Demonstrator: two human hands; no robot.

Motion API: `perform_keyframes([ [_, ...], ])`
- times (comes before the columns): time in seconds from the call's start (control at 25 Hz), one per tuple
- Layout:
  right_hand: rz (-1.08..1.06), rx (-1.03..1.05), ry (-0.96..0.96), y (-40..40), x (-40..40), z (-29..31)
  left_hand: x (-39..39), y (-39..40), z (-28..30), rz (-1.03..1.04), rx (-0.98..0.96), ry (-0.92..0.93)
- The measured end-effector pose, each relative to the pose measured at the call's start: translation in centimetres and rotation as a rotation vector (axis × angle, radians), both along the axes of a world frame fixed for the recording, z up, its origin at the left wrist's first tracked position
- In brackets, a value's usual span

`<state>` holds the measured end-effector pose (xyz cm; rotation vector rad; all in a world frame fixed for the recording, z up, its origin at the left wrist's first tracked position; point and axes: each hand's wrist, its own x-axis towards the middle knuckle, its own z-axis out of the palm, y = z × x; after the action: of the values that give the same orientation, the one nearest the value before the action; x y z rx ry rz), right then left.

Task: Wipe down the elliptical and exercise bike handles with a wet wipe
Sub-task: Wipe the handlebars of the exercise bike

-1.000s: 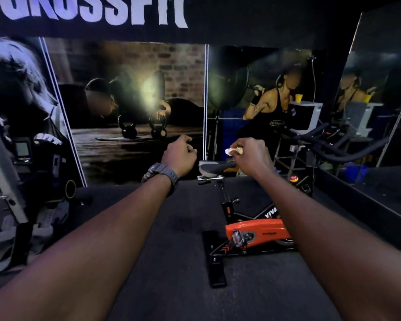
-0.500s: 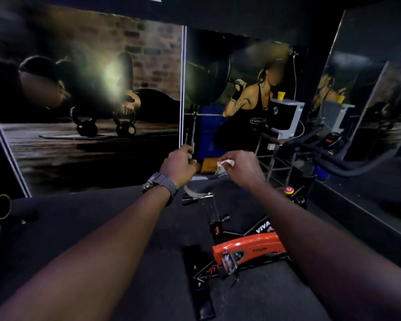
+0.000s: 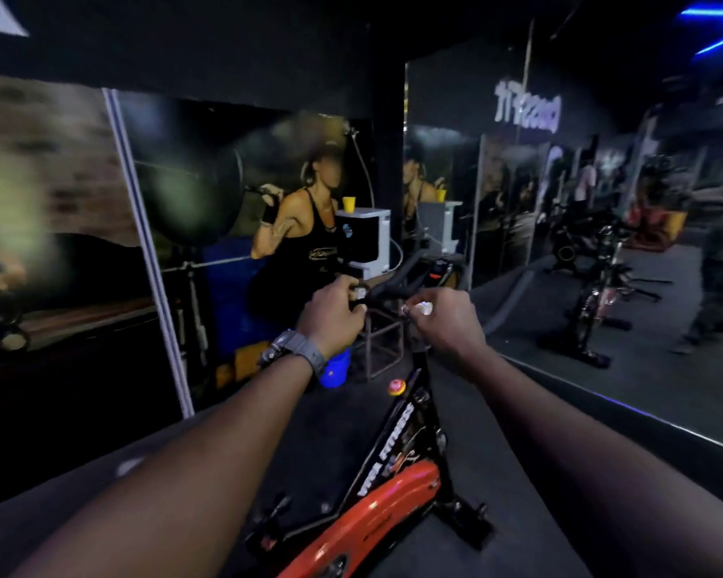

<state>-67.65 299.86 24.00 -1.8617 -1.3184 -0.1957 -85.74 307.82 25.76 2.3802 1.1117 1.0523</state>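
An exercise bike with a black frame (image 3: 410, 415) and an orange flywheel cover (image 3: 376, 515) stands right in front of me. Its black handlebar (image 3: 393, 289) curves up and away between my two hands. My left hand (image 3: 335, 317), a grey watch on its wrist, has its fingers curled round the handlebar's near left end. My right hand (image 3: 445, 317) pinches a crumpled white wet wipe (image 3: 420, 307) just right of the bar. No elliptical is in view.
A large wall mirror (image 3: 560, 227) runs along the right and reflects other bikes. Behind the handlebar stand a white dispenser (image 3: 366, 239) with a yellow cup (image 3: 348, 204), a metal stool (image 3: 382, 348) and a blue bucket (image 3: 335, 371). Posters cover the left wall.
The view has swung right, from the bike's seat to its handlebar. Both hands have gone forward to the bar; the left now grips its end, and the right still holds the wipe.
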Motion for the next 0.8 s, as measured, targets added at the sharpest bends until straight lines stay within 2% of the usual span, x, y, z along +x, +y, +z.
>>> perform_keyframes([
  [0.16,-0.17,-0.072,-0.065,2.1,14.8,0.8,15.9,3.7,0.3,-0.135,-0.032,-0.03],
  [0.28,-0.253,-0.07,-0.076,2.6,22.8,-0.2,24.4,5.3,-1.2,-0.207,-0.054,-0.052],
  [0.36,-0.281,-0.091,-0.041,3.2,27.4,-1.6,29.1,7.0,-2.7,-0.246,-0.074,0.004],
  [0.48,-0.333,-0.18,-0.034,4.1,32.6,-3.3,35.2,10.3,-4.2,-0.289,-0.081,0.024],
  [0.6,-0.359,-0.185,-0.05,5.9,35.8,-3.7,40.4,12.8,-5.5,-0.323,-0.086,0.012],
  [0.8,-0.336,-0.24,-0.077,10.8,40.2,-6.2,46.1,17.4,-9.4,-0.368,-0.173,0.048],
])
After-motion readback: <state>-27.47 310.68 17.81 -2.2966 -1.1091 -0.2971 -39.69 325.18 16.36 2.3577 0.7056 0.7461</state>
